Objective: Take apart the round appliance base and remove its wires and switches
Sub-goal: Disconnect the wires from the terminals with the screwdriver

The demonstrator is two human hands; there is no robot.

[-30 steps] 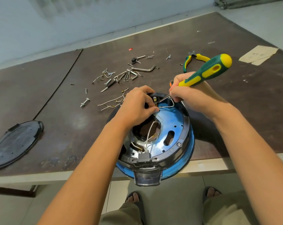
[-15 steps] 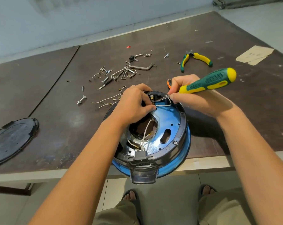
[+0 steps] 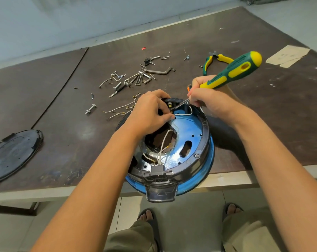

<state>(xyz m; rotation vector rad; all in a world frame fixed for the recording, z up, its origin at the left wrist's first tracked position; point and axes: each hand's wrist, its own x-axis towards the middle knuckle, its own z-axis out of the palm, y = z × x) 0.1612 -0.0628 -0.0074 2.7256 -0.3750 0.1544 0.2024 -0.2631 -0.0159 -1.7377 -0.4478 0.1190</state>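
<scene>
The round blue appliance base (image 3: 190, 135) with a dark rim lies upside down at the table's near edge, overhanging it. White wires (image 3: 163, 144) run inside it to a black connector (image 3: 158, 170) at the near rim. My left hand (image 3: 150, 113) rests on the far inner edge, fingers curled and pinching a small part by a white wire (image 3: 185, 114). My right hand (image 3: 210, 102) grips a green and yellow screwdriver (image 3: 234, 70), its metal tip pointing into the far rim next to my left fingers.
Loose screws, hex keys (image 3: 141, 77) and cut wire pieces (image 3: 117, 111) lie scattered beyond the base. Green and yellow pliers (image 3: 208, 62) lie behind the screwdriver. A black round cover (image 3: 14, 153) sits at the left. Paper scraps (image 3: 288, 55) lie far right.
The screwdriver handle has tilted down and then back up a little; both hands stay at the far rim of the base.
</scene>
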